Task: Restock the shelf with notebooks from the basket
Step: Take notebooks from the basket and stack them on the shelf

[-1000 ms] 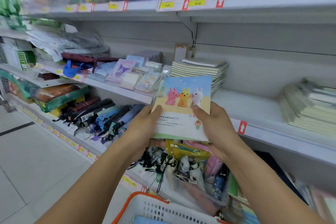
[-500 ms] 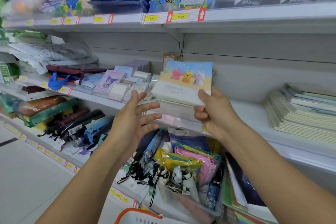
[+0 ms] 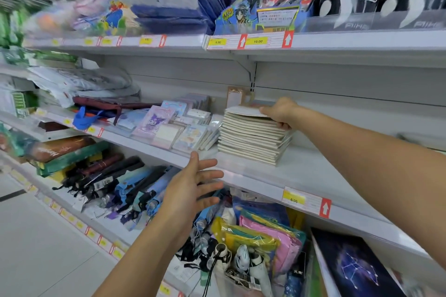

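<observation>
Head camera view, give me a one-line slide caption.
Right hand sets a notebook on the shelf stack; left hand hovers open.

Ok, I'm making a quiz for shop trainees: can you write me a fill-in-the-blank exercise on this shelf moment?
1. The right hand rests at the top of the notebook stack, while the ____ hand hovers in front of the shelf edge, holding nothing.
2. The left hand's fingers are ____.
3. The price tag under the stack's shelf reads ____.

Missing words: left; spread open; 6.00
</observation>
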Demonstrator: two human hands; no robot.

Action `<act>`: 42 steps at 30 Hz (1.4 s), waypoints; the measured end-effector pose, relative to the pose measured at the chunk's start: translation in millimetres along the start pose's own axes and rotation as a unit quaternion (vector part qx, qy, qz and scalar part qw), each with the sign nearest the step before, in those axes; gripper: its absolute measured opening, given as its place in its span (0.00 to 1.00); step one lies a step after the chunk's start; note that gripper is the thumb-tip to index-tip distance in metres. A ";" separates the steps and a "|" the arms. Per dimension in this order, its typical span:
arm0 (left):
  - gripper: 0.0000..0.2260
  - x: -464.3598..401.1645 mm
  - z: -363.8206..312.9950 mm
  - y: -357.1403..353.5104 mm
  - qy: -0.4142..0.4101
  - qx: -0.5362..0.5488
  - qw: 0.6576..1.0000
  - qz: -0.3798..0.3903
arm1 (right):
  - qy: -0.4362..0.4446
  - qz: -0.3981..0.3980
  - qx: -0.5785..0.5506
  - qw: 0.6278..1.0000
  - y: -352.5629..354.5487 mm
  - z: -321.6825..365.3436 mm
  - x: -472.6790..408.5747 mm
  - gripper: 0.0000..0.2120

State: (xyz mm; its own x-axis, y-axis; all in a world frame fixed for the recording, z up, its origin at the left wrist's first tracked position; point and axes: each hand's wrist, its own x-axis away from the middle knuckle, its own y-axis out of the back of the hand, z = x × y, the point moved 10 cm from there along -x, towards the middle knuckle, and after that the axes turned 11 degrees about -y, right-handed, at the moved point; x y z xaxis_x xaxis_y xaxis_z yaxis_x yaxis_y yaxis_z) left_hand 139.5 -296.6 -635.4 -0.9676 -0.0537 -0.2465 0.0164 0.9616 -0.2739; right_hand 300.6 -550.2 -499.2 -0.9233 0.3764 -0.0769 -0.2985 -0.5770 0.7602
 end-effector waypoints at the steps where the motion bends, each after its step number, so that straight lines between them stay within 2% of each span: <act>1: 0.21 -0.2 1.7 -0.1 0.003 -0.004 1.000 0.004 | 0.014 -0.013 0.057 0.998 1.8 6.3 1.3 0.24; 5: 0.23 -0.5 6.7 2.5 0.012 -0.020 1.000 0.009 | 0.066 -0.084 0.261 0.959 5.5 27.1 1.9 0.36; 10: 0.23 -1.3 10.1 14.1 0.017 -0.034 0.999 -0.005 | 0.051 -0.080 0.287 0.953 7.2 23.8 -13.9 0.33; 16: 0.23 -0.7 12.6 20.9 0.036 -0.053 0.998 -0.015 | 0.029 -0.092 0.198 0.975 10.9 6.0 -17.5 0.27; 18: 0.23 1.9 10.4 20.7 0.045 -0.058 0.997 -0.009 | 0.065 -0.168 0.140 0.974 18.9 5.2 11.1 0.27; 20: 0.22 1.0 8.8 20.9 0.053 -0.089 0.995 0.007 | 0.148 -0.304 0.022 0.941 26.6 -5.3 71.3 0.22; 21: 0.21 0.8 11.0 22.1 0.062 -0.120 0.991 0.012 | 0.209 -0.339 -0.053 0.916 15.2 -17.5 108.6 0.16; 22: 0.21 1.2 16.0 26.2 0.072 -0.171 0.982 0.017 | 0.262 -0.321 -0.114 0.903 -13.7 -33.2 143.2 0.09; 23: 0.21 1.7 23.4 33.3 0.077 -0.245 0.966 0.029 | 0.281 -0.254 -0.139 0.915 -59.7 -52.5 170.3 0.07; 24: 0.21 1.8 31.5 38.9 0.077 -0.331 0.939 0.057 | 0.270 -0.147 -0.132 0.942 -118.3 -75.1 190.7 0.08; 25: 0.21 4.4 43.0 42.3 0.082 -0.414 0.901 0.100 | 0.229 -0.008 -0.097 0.969 -186.4 -103.6 211.0 0.09; 26: 0.21 10.7 58.4 46.3 0.103 -0.482 0.856 0.154 | 0.169 0.131 -0.040 0.976 -255.1 -140.0 234.4 0.11; 27: 0.22 19.7 75.9 51.6 0.135 -0.531 0.810 0.210 | 0.097 0.245 0.015 0.965 -311.7 -181.5 261.4 0.18; 28: 0.22 28.6 91.6 58.4 0.170 -0.564 0.765 0.259 | 0.030 0.317 0.049 0.947 -352.3 -221.3 284.5 0.27; 30: 0.22 42.8 110.4 73.5 0.220 -0.596 0.705 0.315 | -0.027 0.334 0.090 0.938 -394.1 -274.1 311.8 0.41; 33: 0.23 50.6 115.8 86.4 0.230 -0.619 0.671 0.336 | -0.060 0.308 0.093 0.945 -419.6 -306.2 328.1 0.44; 36: 0.21 56.8 117.8 91.4 0.224 -0.632 0.650 0.357 | -0.149 0.286 0.038 0.946 -435.0 -331.6 326.2 0.56; 37: 0.20 59.3 118.9 92.1 0.227 -0.630 0.647 0.364 | -0.169 0.273 0.029 0.947 -439.0 -338.7 323.5 0.54; 40: 0.18 65.7 120.8 92.1 0.239 -0.621 0.648 0.371 | -0.182 0.224 -0.028 0.957 -447.3 -351.4 313.0 0.40; 42: 0.18 65.9 120.8 90.8 0.238 -0.622 0.646 0.374 | -0.189 0.210 -0.080 0.956 -448.8 -354.5 312.3 0.38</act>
State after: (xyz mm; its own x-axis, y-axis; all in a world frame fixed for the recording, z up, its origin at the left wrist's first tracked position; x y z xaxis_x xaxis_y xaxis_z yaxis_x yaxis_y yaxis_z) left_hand 107.6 -245.3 -788.8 -0.7790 0.3541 0.5175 0.5955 0.1594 0.7874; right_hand 60.6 -430.6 -1093.1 -0.8251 0.3052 0.4754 0.0182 -0.8267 0.5624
